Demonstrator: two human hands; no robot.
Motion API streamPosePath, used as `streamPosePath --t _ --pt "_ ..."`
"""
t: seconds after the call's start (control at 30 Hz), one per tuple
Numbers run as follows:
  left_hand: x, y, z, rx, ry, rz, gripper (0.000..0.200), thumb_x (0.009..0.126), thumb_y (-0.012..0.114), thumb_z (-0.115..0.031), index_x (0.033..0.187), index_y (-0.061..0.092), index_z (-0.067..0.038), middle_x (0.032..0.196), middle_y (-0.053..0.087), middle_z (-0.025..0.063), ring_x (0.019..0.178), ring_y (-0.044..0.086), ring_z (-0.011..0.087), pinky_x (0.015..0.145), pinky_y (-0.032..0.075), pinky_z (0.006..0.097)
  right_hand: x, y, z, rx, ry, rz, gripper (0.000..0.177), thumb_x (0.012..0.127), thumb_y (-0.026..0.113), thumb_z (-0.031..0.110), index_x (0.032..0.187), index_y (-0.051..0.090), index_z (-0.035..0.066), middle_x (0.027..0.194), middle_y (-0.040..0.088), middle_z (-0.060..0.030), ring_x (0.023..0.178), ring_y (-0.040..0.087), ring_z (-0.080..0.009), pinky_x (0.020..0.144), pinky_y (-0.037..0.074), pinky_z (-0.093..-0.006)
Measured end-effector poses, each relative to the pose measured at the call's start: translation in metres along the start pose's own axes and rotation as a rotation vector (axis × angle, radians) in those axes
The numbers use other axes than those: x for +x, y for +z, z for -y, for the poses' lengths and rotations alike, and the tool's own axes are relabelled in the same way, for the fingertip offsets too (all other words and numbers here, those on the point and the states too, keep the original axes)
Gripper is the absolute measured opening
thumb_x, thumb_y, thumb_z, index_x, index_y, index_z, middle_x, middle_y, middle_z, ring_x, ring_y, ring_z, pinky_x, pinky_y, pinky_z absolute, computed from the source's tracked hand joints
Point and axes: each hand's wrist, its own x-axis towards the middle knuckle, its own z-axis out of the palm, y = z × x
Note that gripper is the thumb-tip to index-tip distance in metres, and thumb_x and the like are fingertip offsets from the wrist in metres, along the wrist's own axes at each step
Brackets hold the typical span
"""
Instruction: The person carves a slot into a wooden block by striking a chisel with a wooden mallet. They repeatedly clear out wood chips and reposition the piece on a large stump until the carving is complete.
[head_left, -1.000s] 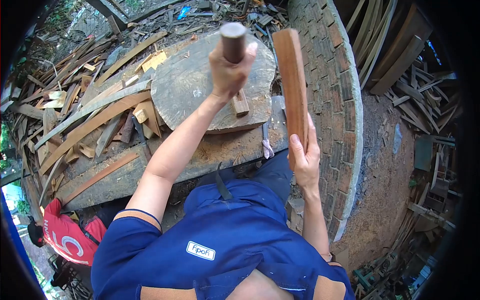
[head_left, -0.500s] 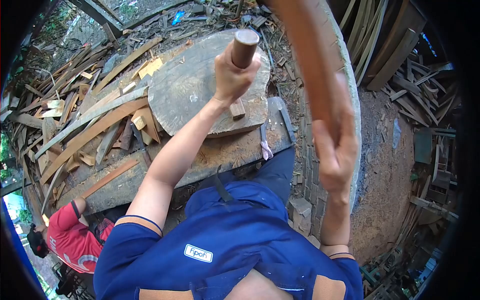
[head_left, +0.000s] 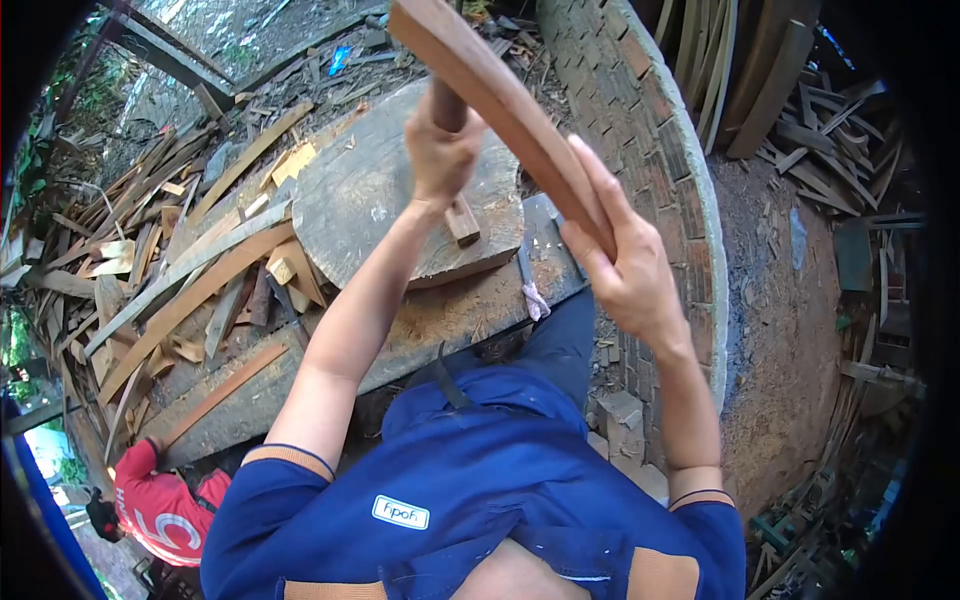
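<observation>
My left hand (head_left: 440, 155) is wrapped round a thick, round wooden handle (head_left: 447, 108), held upright over a large tree-stump block (head_left: 365, 190). Whatever the handle leads to is hidden behind the fist. A small squared piece of wood (head_left: 462, 224) shows on the stump just below that hand. In my right hand (head_left: 632, 262) is the lower end of a long, curved reddish-brown wooden piece (head_left: 520, 118), thumb on one side and fingers on the other. It slants up to the left, and its upper part overlaps the top of the handle in this view.
The stump rests on a low wooden bench (head_left: 240, 400). Scrap wood (head_left: 140, 260) is heaped on the left. A curved brick wall (head_left: 640, 150) runs close along the right, with more offcuts (head_left: 840, 150) beyond it. Another person in a red shirt (head_left: 165, 510) is at lower left.
The curved wooden piece has swung from nearly upright to a leftward slant, its top now over the handle. My right hand has moved slightly left. My left hand keeps its grip.
</observation>
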Motion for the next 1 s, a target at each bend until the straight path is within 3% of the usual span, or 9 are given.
streamPosePath --t 0.13,0.27,0.4,0.47,0.57,0.7,0.8,1.0 --pt "0.015 -0.030 0.013 -0.211 -0.168 -0.287 0.013 0.082 0.064 -0.001 0.084 0.052 -0.005 0.065 0.053 0.0010 0.043 0.048 0.0073 0.037 0.043 0.0234 -0.015 0.010 -0.011 0.002 0.010 -0.060 0.066 0.091 0.061 0.021 0.151 0.034 0.025 0.131 0.059 -0.0210 0.117 0.059 -0.0405 0.097 0.049 -0.0454" --pt "0.023 -0.065 0.031 -0.299 -0.332 -0.657 0.016 0.084 0.060 0.003 0.083 0.046 -0.004 0.061 0.048 0.0004 0.041 0.045 0.0085 0.036 0.040 0.0253 -0.027 0.019 -0.031 -0.019 0.068 -0.088 0.064 0.091 0.061 0.024 0.150 0.036 0.023 0.128 0.060 -0.0233 0.116 0.059 -0.0418 0.096 0.049 -0.0462" --pt "0.024 -0.084 0.053 -0.312 -0.390 -0.779 0.016 0.085 0.062 0.001 0.085 0.046 -0.003 0.059 0.047 0.0012 0.041 0.045 0.0098 0.037 0.037 0.0267 -0.037 0.023 -0.036 0.012 0.129 -0.045 0.064 0.090 0.061 0.024 0.150 0.037 0.022 0.126 0.061 -0.0244 0.115 0.061 -0.0416 0.095 0.049 -0.0459" --pt "0.022 -0.069 0.033 -0.328 -0.385 -0.773 0.017 0.086 0.062 0.001 0.082 0.046 -0.005 0.059 0.048 0.0009 0.041 0.045 0.0090 0.036 0.037 0.0260 -0.038 0.024 -0.035 0.034 0.148 -0.060 0.064 0.091 0.061 0.022 0.150 0.037 0.022 0.127 0.061 -0.0241 0.115 0.061 -0.0409 0.096 0.049 -0.0457" --pt "0.016 -0.038 -0.001 -0.306 -0.168 -0.415 0.022 0.087 0.062 -0.001 0.076 0.044 -0.008 0.057 0.048 -0.0006 0.038 0.042 0.0072 0.034 0.037 0.0242 -0.040 0.022 -0.040 0.027 0.118 -0.101 0.063 0.091 0.060 0.020 0.150 0.036 0.021 0.127 0.061 -0.0234 0.115 0.061 -0.0397 0.096 0.049 -0.0458" --pt "0.012 -0.016 -0.016 -0.164 -0.001 -0.188 0.018 0.090 0.062 -0.002 0.077 0.050 -0.007 0.055 0.050 -0.0023 0.041 0.045 0.0051 0.036 0.035 0.0224 -0.040 0.019 -0.040 0.042 0.099 -0.138 0.063 0.092 0.060 0.019 0.150 0.036 0.019 0.128 0.060 -0.0239 0.116 0.061 -0.0389 0.096 0.049 -0.0459" --pt "0.006 -0.012 -0.010 -0.023 0.087 -0.144 0.017 0.090 0.064 -0.001 0.077 0.053 -0.007 0.057 0.052 -0.0025 0.042 0.047 0.0043 0.037 0.036 0.0218 -0.045 0.018 -0.041 0.017 0.121 -0.158 0.063 0.092 0.060 0.019 0.150 0.036 0.018 0.129 0.060 -0.0246 0.116 0.061 -0.0384 0.096 0.049 -0.0460" --pt "-0.002 -0.010 -0.003 0.009 0.072 -0.167 0.019 0.089 0.066 -0.002 0.076 0.053 -0.007 0.060 0.054 -0.0028 0.049 0.051 0.0040 0.043 0.039 0.0204 -0.045 0.020 -0.048 0.004 0.130 -0.145 0.063 0.092 0.061 0.019 0.150 0.036 0.016 0.129 0.059 -0.0251 0.116 0.061 -0.0388 0.096 0.048 -0.0459"
